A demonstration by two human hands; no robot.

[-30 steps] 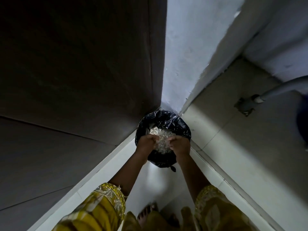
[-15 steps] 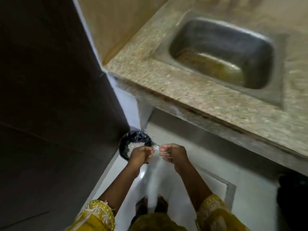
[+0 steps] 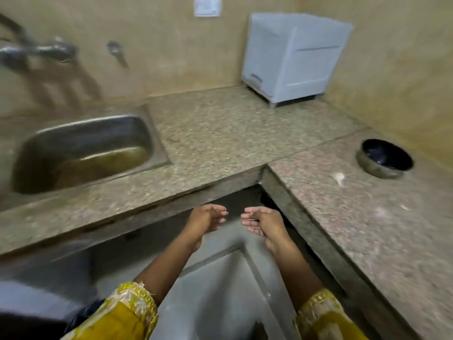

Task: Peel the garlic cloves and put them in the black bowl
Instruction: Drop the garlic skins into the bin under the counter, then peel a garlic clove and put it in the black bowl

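While left hand point(image 3: 206, 220) and right hand point(image 3: 263, 223) hover, fingers relaxed, apparently empty, bowl point(image 3: 384, 159) sits at 2 o'clock; right hand nearer.

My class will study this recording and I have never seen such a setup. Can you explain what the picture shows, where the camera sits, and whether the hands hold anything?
There is no machine: a person wears a wide camera on the head, looking forward and down, so you see their own arms. The left hand and right hand hover in front of the counter, fingers relaxed, holding nothing. On the counter stand a black bowl at the right, a small white scrap beside it, and a grey box in the corner. A steel sink is set in at the left. Blur hides what the scrap is.
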